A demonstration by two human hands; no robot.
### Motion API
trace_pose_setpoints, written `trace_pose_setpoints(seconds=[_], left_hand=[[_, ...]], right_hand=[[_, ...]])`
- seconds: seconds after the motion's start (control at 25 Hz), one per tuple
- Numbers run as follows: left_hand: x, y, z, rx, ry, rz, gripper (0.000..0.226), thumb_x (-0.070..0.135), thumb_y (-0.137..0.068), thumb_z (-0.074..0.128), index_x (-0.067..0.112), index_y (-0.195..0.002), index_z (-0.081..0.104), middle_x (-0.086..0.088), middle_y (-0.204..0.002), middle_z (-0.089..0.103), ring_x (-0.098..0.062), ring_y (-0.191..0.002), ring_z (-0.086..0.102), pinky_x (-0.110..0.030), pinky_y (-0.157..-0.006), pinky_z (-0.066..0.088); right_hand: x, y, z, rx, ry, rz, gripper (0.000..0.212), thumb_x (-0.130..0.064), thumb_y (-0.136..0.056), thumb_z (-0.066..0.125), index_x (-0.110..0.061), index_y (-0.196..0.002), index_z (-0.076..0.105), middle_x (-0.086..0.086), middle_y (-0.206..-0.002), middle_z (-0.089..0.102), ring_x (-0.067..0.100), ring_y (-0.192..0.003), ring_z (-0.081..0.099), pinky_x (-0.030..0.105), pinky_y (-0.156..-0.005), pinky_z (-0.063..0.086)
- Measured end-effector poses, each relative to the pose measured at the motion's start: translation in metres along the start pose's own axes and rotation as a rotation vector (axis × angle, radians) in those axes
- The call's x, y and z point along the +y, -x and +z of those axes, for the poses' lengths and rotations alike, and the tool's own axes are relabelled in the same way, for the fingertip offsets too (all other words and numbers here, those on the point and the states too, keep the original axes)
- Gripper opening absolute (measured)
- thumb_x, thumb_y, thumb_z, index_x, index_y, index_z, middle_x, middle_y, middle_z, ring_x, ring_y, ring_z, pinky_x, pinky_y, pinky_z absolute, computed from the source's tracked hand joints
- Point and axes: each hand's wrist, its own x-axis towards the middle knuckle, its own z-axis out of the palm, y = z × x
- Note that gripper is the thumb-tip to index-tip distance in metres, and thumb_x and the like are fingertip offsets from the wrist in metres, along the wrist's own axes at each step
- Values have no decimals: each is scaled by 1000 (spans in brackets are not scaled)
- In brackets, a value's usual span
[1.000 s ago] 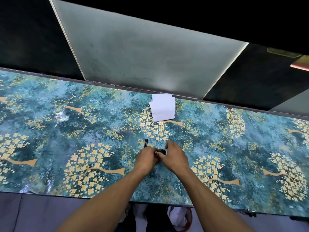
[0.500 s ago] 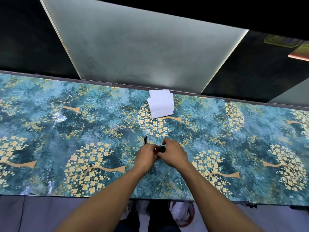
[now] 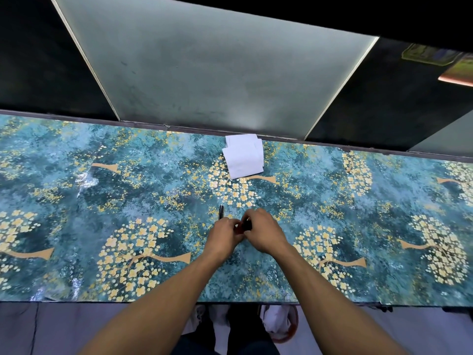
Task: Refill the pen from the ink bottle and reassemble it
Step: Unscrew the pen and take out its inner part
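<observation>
Both hands are meeting over the middle of the tabletop [image 3: 76,201], which is wearing a teal cover printed with golden blossom trees. Between them is sitting a small dark object with a reddish edge — most likely the ink bottle [image 3: 244,226], though too little of it is showing to be sure. The left hand [image 3: 223,233] is curling its fingers against the near left side of the bottle, and the right hand [image 3: 263,230] is closing round its right side and top, so both are gripping it and their fingertips are nearly touching. Just beyond the left hand's knuckles, a slim black pen [image 3: 221,212] is lying on the tabletop, pointing away from the person, beside the bottle but apart from it. Farther from the bottle, near the tabletop's far edge, a small stack of folded white paper [image 3: 244,158] is resting flat — well apart from the hands.
</observation>
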Motion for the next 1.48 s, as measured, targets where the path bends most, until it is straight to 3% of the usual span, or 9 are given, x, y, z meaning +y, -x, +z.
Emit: trace_pose_setpoints(seconds=[0.12, 0.2, 0.44, 0.6, 0.88, 1.0, 1.12, 1.36, 1.48], left_hand=[[0, 0, -1, 18, 18, 20, 31, 24, -81, 70, 30, -111, 74, 3, -93, 74, -14, -75, 67, -32, -66, 55], [0, 0, -1, 24, 26, 16, 31, 23, -80, 68, 32, -110, 74, 3, -89, 74, -13, -72, 67, -33, -63, 56], [-3, -1, 0, -9, 24, 3, 30, 26, -80, 74, 25, -111, 73, 2, -94, 74, -13, -78, 67, -35, -72, 56], [-4, -2, 1, -10, 20, 6, 32, 29, -80, 76, 25, -112, 72, 2, -96, 72, -15, -81, 67, -35, -75, 56], [-2, -1, -2, 3, 34, 34, 31, 25, -79, 68, 31, -109, 74, 1, -87, 75, -15, -74, 68, -38, -66, 57], [-3, -1, -1, 0, 50, 15, 30, 26, -77, 69, 28, -107, 75, 2, -82, 73, -13, -70, 67, -40, -66, 58], [-3, -2, 1, -16, 57, 7, 31, 29, -77, 76, 26, -109, 74, 4, -87, 74, -10, -75, 68, -39, -74, 59], [-4, -2, 1, -9, 37, 12, 32, 33, -78, 79, 25, -109, 74, 3, -96, 74, -12, -83, 69, -38, -79, 58], [-4, -2, 1, 19, -9, 13, 39, 36, -77, 80, 25, -113, 73, 1, -103, 73, -15, -89, 68, -39, -82, 57]], right_hand=[[-2, -2, 3, 62, 43, 128, 39, -51, -89, 65, -20, -111, 55, 4, -109, 57, 28, -99, 60, 40, -74, 50], [-4, -3, 6, 92, 119, 173, 46, -55, -90, 62, -15, -113, 55, 7, -107, 61, 31, -98, 63, 39, -68, 47], [-4, -6, 0, 30, 93, -13, 13, -21, -91, 67, -18, -101, 59, 8, -109, 60, 30, -91, 61, 44, -76, 54], [3, -6, -3, -24, -18, -45, 20, -13, -88, 68, -23, -106, 66, 3, -114, 59, 28, -100, 60, 47, -86, 54], [-1, -6, 1, 73, 140, 126, 46, -56, -88, 63, -18, -112, 56, 5, -110, 62, 30, -100, 62, 39, -72, 49], [-6, -5, -1, 96, 169, 57, 31, -41, -93, 65, -14, -105, 59, 9, -103, 65, 31, -91, 64, 38, -68, 48], [-1, -8, -7, 44, 56, -39, 14, -24, -89, 72, -16, -97, 64, 7, -103, 67, 27, -90, 64, 43, -77, 56], [13, -3, -14, 69, -290, -10, 19, -9, -88, 74, -16, -105, 72, 2, -104, 70, 16, -90, 63, 29, -80, 51], [27, -3, -9, 169, -420, 98, 21, -9, -88, 73, -16, -107, 70, 1, -102, 70, 18, -92, 66, 34, -83, 54]])
